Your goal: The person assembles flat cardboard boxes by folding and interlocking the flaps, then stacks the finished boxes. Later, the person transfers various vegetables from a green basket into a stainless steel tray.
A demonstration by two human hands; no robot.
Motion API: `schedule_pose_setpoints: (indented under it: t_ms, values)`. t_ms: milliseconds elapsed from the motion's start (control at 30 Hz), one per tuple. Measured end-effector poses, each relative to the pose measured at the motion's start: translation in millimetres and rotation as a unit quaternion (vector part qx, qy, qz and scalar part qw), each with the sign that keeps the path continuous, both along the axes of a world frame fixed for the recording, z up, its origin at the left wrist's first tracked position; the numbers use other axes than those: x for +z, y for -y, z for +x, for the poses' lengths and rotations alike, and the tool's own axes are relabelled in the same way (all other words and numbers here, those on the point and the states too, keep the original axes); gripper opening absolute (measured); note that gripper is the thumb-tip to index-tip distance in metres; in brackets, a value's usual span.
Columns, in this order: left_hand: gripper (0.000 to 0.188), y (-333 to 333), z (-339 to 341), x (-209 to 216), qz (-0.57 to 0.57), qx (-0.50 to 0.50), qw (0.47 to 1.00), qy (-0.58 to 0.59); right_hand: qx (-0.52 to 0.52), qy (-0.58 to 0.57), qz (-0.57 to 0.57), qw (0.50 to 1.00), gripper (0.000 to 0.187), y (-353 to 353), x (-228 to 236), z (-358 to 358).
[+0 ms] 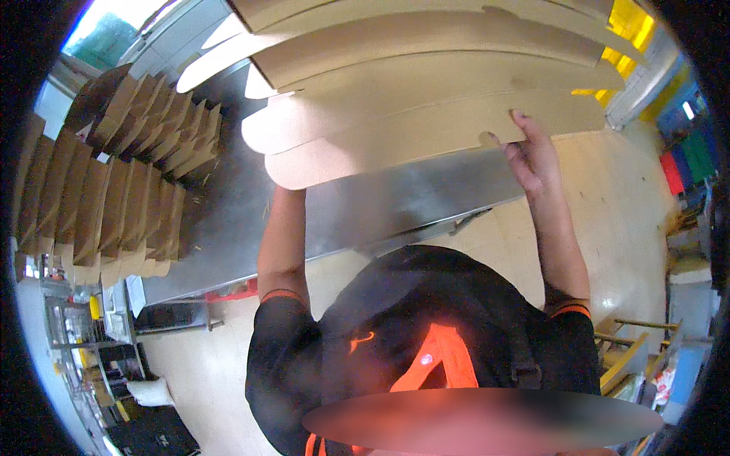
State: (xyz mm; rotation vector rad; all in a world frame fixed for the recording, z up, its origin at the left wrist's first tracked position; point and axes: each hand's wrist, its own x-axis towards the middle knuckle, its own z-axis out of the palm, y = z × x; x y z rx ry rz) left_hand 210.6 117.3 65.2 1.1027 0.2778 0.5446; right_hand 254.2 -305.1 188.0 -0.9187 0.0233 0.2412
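Note:
In front of me, at the top of the view, is a stack of nested brown cardboard boxes [426, 99] with rounded flaps sticking out on the left. My right hand [536, 156] grips the near lower edge of the stack toward its right end, thumb up along the cardboard face and fingers curled at the edge. My left forearm [284, 235] reaches up to the left end, where the rounded flaps hide the hand and its fingers. Below the stack runs a grey metal tabletop [365, 201].
More folded brown cardboard boxes [99, 197] stand in rows on the left side of the table. A wire shelf [76, 327] is at lower left, with a black crate [152, 433] near it. On the right are a yellow frame [627, 361] and coloured bins [688, 163].

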Motion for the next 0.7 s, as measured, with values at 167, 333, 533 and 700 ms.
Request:
schedule_pose_setpoints:
  t_ms: [167,333,533,700]
  values:
    - [0.05,1.0,42.8,-1.6,-0.03,-0.034,0.999,0.023,-0.047,-0.062,-0.059,0.995,0.023,-3.1,-51.6,5.2]
    - [0.051,8.2,-4.5,-25.5,-0.2,-0.132,0.97,0.044,-0.033,-0.068,-0.025,0.997,0.03,-10.0,-71.6,16.9]
    - [0.054,73.2,-6.5,-52.4,-0.299,-0.215,0.93,-0.013,-0.06,-0.064,-0.042,0.995,0.027,-21.1,-55.8,34.5]
    - [0.045,98.0,23.0,-94.9,-0.304,-0.291,0.906,0.043,-0.01,-0.075,-0.03,0.997,0.041,-29.0,-57.2,56.7]
